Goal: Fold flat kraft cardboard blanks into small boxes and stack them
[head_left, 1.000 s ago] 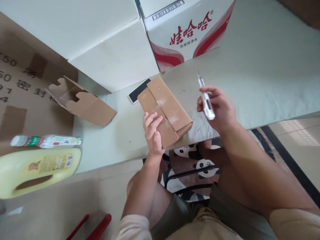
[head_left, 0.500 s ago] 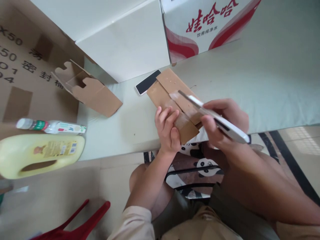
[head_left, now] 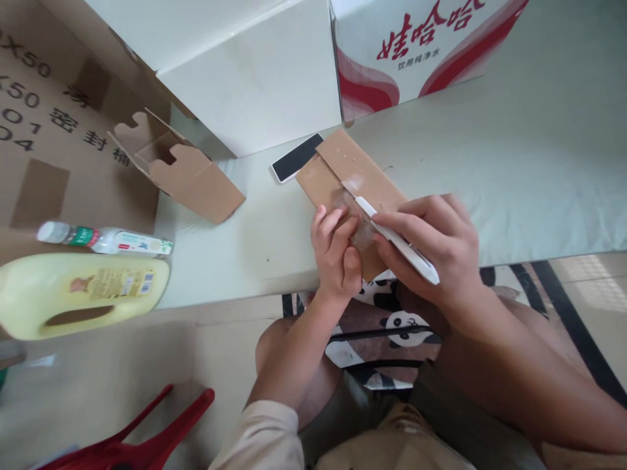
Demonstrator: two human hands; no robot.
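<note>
A small brown cardboard box (head_left: 362,171) with clear tape along its seam lies at the table's near edge. My left hand (head_left: 337,251) grips its near left side, fingers curled over the top. My right hand (head_left: 435,245) is closed around a white utility knife (head_left: 406,251), whose front end rests at the seam. Whether the blade touches the tape is too small to tell. Just behind the box lies a dark flat device with a white rim (head_left: 296,158).
An open cardboard carton (head_left: 196,183) stands left on the green-covered table (head_left: 264,222). White boxes (head_left: 259,78) line the back. A clear bottle (head_left: 105,239) and a yellow jug (head_left: 122,287) are far left. A red stool (head_left: 161,431) sits below.
The knife has come down from above the box to its seam, and less of its blade shows. My left hand still holds the box. The view has shifted slightly.
</note>
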